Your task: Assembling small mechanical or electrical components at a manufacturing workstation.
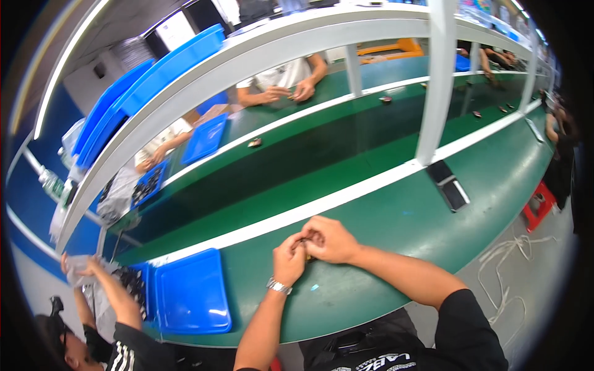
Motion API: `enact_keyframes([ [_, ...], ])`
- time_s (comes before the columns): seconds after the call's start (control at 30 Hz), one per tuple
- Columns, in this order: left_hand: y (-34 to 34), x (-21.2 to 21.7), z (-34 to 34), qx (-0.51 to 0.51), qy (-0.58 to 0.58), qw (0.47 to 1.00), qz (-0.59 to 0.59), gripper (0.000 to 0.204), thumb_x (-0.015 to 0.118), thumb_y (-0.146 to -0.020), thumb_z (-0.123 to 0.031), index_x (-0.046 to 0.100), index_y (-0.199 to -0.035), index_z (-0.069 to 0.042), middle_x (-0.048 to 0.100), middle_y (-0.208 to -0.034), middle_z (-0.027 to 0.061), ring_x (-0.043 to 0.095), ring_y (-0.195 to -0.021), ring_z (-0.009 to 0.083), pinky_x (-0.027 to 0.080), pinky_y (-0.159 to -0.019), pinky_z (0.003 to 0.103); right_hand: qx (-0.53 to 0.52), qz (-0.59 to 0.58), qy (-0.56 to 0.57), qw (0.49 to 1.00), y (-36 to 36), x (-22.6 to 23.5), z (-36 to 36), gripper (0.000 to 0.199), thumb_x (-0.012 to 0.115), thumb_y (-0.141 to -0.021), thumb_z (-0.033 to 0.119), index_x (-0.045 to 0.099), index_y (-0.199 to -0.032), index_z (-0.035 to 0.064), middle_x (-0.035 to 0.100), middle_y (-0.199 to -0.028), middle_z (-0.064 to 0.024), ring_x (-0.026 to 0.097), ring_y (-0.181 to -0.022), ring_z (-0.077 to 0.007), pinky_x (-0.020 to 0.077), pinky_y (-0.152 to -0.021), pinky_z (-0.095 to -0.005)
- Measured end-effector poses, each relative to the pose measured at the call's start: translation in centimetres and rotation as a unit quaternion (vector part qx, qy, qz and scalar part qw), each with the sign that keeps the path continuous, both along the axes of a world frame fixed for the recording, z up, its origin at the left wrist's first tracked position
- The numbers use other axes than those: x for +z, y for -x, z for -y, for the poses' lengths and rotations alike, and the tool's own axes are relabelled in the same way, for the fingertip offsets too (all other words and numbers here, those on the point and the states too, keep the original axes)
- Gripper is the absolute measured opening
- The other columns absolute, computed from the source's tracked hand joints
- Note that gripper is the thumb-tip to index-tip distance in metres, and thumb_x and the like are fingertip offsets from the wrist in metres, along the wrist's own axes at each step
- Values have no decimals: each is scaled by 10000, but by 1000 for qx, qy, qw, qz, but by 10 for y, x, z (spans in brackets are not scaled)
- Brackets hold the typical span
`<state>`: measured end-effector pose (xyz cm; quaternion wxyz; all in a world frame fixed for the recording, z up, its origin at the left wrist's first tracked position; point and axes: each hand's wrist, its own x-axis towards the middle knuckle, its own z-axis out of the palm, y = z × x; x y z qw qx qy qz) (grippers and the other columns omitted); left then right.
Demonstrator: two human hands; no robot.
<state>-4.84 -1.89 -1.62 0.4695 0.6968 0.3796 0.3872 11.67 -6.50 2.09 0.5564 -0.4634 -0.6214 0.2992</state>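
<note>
Left hand [288, 261] and right hand [332, 240] meet at lower centre of frame, fingers [317, 226] pinching a mostly hidden small part [309, 257] over the tabletop [383, 217]. Step appears to be fine manipulation; next move likely needs steady hold.

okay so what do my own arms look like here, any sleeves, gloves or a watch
A short, loose black sleeve covers your right upper arm; the left sleeve barely shows. A silver watch with a metal band circles your left wrist. Your right wrist is bare, and neither left grip nor right grip wears a glove.
</note>
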Motion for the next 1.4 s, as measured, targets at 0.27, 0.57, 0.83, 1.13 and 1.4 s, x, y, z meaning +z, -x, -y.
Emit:
enact_keyframes([
  [0.27,8,8,-3,35,10,997,61,244,490,-910,35,628,-1101,102,693,-923,107,672,-826,143,549,-722,267,46,4,5,999,12,-10,-15,161,620,-800,80,561,-939,24,583,-887,-93,573,-704,-201,481,-623,-323],
  [0.57,3,4,-22,67,86,988,108,310,469,-960,-28,484,-1259,55,618,-1176,190,663,-778,187,560,-597,262,-103,15,36,994,-28,-15,-31,107,641,-827,83,607,-905,20,670,-906,-113,650,-704,-186,520,-646,-315],
  [0.83,3,-1,-22,64,36,995,63,132,518,-925,11,619,-995,60,680,-923,117,661,-707,145,561,-544,259,-305,35,37,951,-80,-28,-104,86,682,-813,81,659,-867,19,690,-866,-131,682,-777,-244,547,-732,-345],
  [1.13,5,-2,-22,52,40,996,66,140,556,-928,-32,666,-980,38,703,-937,105,684,-755,150,576,-620,271,-407,164,-35,898,-98,-49,-124,188,666,-788,112,677,-961,39,669,-966,-163,651,-894,-337,528,-808,-411],
  [1.4,7,3,-19,58,54,996,48,144,574,-920,-39,672,-1002,29,711,-940,90,659,-747,122,546,-616,245,-310,159,-32,937,-73,-24,-43,146,680,-772,84,567,-858,50,569,-857,-131,581,-842,-326,475,-740,-431],
])
